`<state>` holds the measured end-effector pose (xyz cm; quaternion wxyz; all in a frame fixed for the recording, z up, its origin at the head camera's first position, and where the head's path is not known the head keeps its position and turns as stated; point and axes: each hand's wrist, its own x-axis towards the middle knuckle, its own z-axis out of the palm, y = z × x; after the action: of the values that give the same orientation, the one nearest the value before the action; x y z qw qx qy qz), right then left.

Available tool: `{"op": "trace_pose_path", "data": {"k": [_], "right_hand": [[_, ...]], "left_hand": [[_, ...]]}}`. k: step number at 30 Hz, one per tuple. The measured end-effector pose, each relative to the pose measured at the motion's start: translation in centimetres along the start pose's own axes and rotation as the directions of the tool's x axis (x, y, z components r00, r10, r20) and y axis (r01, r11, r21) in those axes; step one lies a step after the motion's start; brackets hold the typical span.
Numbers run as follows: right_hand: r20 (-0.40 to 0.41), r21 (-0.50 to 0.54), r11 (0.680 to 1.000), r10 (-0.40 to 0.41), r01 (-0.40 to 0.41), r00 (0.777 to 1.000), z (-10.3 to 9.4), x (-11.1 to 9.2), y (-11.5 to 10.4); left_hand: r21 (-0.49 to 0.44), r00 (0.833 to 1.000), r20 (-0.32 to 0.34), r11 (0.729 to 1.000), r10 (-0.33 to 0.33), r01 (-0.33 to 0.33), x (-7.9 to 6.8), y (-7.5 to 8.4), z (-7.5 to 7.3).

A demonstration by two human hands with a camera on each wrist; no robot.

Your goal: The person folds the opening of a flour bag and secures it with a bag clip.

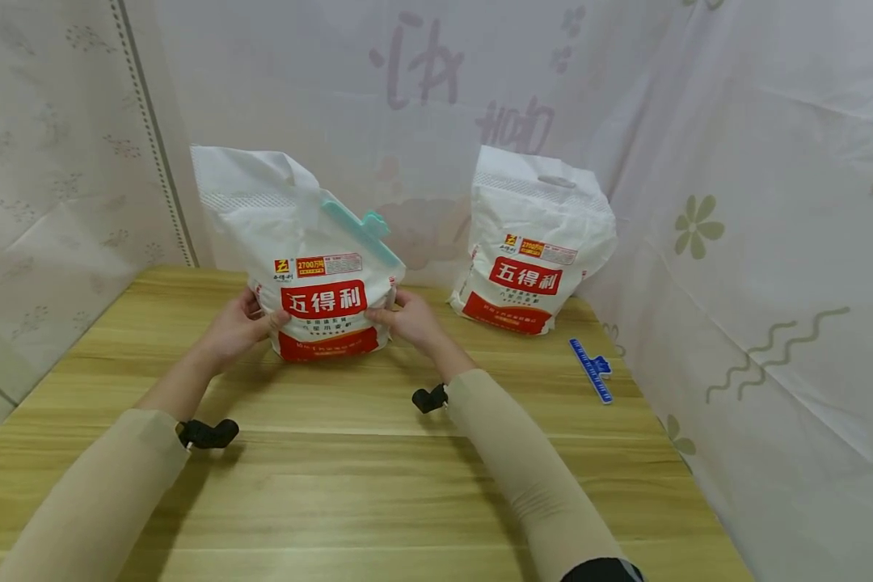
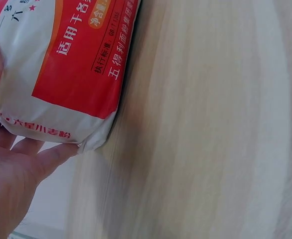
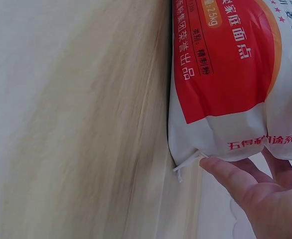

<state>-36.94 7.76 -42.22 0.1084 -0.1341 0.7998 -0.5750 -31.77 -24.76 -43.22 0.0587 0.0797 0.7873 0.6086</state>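
A white and red flour bag (image 1: 323, 301) stands at the table's back left, a teal sealing clip (image 1: 360, 230) slanting across its upper right corner. My left hand (image 1: 236, 330) grips its left side low down, thumb on the front. On the opposite side my right hand (image 1: 411, 322) holds it the same way. In the left wrist view, the left hand's fingers (image 2: 51, 157) lie along the side of the bag (image 2: 81, 64) near its bottom corner. The right wrist view has the right hand's fingers (image 3: 225, 174) against the other side of the bag (image 3: 230, 64).
A second flour bag (image 1: 527, 275) without a clip stands at the back right. In front of it, near the right edge of the wooden table (image 1: 320, 477), lies a blue sealing clip (image 1: 592, 372). Patterned cloth (image 1: 422, 105) hangs behind the table and along its sides.
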Motion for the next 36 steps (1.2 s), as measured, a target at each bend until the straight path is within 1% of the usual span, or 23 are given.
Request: {"op": "trace_pose_path", "data": {"k": [6, 9, 12, 17, 22, 28, 32, 36], "right_hand": [[0.009, 0.017, 1.0, 0.018, -0.018, 1.0, 0.9, 1.0, -0.3], [0.018, 0.026, 0.999, 0.02, -0.021, 1.0, 1.3, 1.6, -0.5], [0.028, 0.028, 1.0, 0.013, -0.014, 1.0, 1.8, 2.1, -0.4], [0.014, 0.015, 1.0, -0.013, 0.013, 1.0, 2.6, 2.8, -0.5], [-0.003, 0.02, 0.999, -0.04, 0.04, 0.999, 3.7, 3.4, -1.1], [-0.061, -0.03, 0.998, -0.064, 0.063, 0.996, 5.1, 4.2, -1.9], [-0.134, -0.08, 0.997, -0.022, 0.011, 0.991, 6.0, 4.6, -2.4], [-0.206, -0.121, 0.992, 0.008, -0.034, 0.978, 7.0, 4.6, -2.9]], "left_hand": [[0.012, 1.0, -0.006, 1.0, -0.007, 0.007, 0.3, -0.4, -1.2], [0.001, 1.0, -0.01, 1.0, -0.006, 0.006, 0.4, -0.5, -1.7], [-0.018, 1.0, -0.019, 1.0, -0.008, 0.008, 0.4, -0.6, -2.1], [-0.041, 0.999, -0.032, 0.999, -0.007, 0.006, 0.5, -0.9, -2.8], [-0.019, 0.998, -0.057, 1.0, -0.017, 0.016, 0.8, -1.0, -3.6], [-0.002, 0.996, -0.087, 1.0, -0.011, 0.011, 1.2, -1.2, -4.5], [0.022, 0.992, -0.127, 1.0, -0.008, 0.011, 1.3, -1.4, -5.1], [0.027, 0.985, -0.171, 1.0, -0.011, 0.016, 1.3, -1.5, -5.3]]}}
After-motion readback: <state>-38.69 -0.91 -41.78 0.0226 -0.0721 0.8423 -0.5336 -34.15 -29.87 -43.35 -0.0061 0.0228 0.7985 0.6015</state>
